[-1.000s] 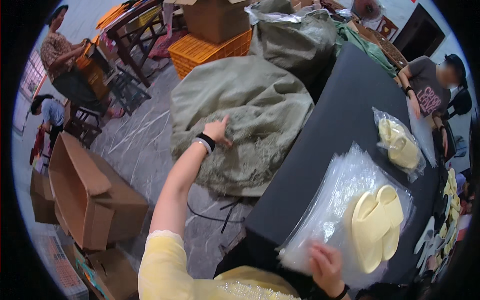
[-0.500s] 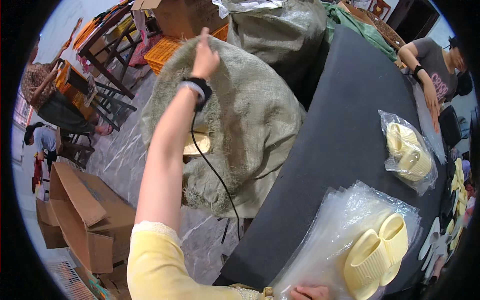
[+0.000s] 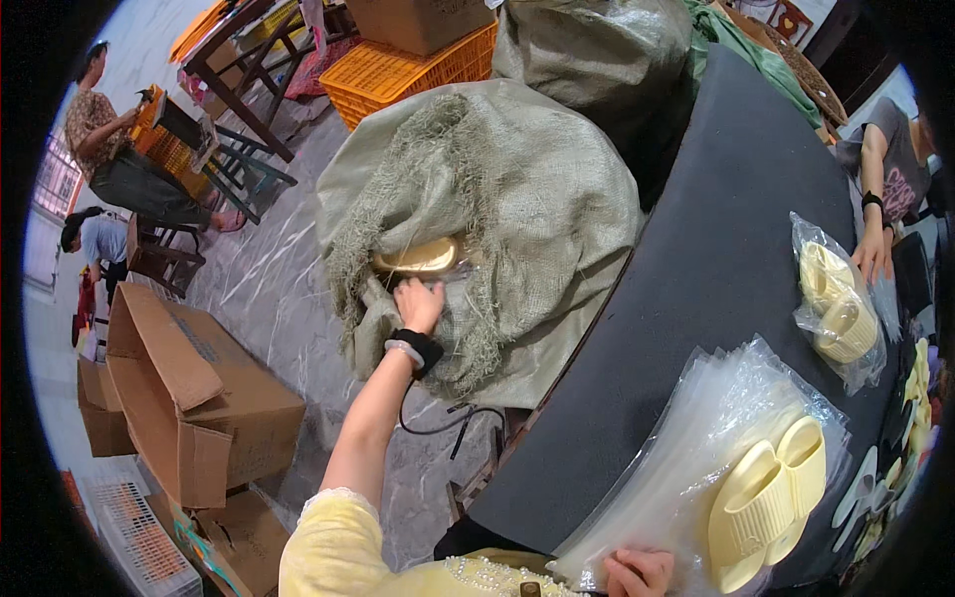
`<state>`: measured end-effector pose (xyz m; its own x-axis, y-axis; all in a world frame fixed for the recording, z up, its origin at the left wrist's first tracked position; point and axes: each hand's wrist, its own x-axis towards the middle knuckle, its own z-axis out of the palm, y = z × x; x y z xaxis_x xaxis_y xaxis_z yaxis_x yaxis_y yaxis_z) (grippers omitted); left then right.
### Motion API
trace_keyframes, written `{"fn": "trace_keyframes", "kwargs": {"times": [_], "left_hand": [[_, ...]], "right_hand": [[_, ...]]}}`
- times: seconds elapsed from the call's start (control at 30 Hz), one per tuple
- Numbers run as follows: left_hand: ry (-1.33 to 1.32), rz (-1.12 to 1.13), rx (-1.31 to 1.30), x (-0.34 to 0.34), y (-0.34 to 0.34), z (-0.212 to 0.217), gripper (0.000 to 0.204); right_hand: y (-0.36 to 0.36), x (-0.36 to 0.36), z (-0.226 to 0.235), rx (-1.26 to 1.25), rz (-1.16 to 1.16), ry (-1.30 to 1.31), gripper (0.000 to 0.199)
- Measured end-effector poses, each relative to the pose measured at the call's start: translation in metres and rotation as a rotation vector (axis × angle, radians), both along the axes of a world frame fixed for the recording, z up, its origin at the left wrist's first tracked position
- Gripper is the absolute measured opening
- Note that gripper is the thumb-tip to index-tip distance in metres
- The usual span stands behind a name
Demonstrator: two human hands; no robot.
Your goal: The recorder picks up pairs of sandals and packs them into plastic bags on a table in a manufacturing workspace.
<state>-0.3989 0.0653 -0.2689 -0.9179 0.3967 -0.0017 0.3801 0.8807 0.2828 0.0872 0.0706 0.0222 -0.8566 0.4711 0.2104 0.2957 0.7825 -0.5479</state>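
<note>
My left hand [image 3: 420, 306] reaches down to the mouth of a grey-green woven sack [image 3: 557, 189], fingers apart at its frayed edge. Just beyond the fingertips a yellow shoe-like piece [image 3: 423, 257] shows inside the opening; the rest of it is hidden. At the lower edge my right hand [image 3: 639, 573], partly cut off, has its fingers curled at the near corner of a fanned stack of clear plastic bags [image 3: 657, 468]. A pair of pale yellow slippers [image 3: 766, 502] lies on those bags, to the right of that hand.
A dark-topped table [image 3: 637, 368] carries the bags and a bagged yellow pair [image 3: 838, 303]. Across it a co-worker's hand [image 3: 873, 254] rests on plastic. Open cardboard boxes [image 3: 214, 388] stand at left, an orange crate [image 3: 408, 75] behind the sack. Two people are at the far left.
My left hand has come down from the sack's upper edge to its opening. The sack's frayed flap lies differently, and more of the yellow piece shows. The view has shifted.
</note>
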Motion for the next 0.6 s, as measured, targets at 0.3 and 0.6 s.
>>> {"fn": "trace_keyframes", "kwargs": {"times": [0.3, 0.6], "left_hand": [[0.081, -0.332, -0.131, 0.141, -0.009, 0.064, 0.062], [-1.032, -0.797, 0.370, 0.179, -0.040, 0.024, 0.036]], "right_hand": [[0.000, -0.005, 0.004, 0.070, -0.025, -0.007, 0.017], [-0.006, -0.001, -0.006, 0.087, -0.050, -0.058, 0.021]]}}
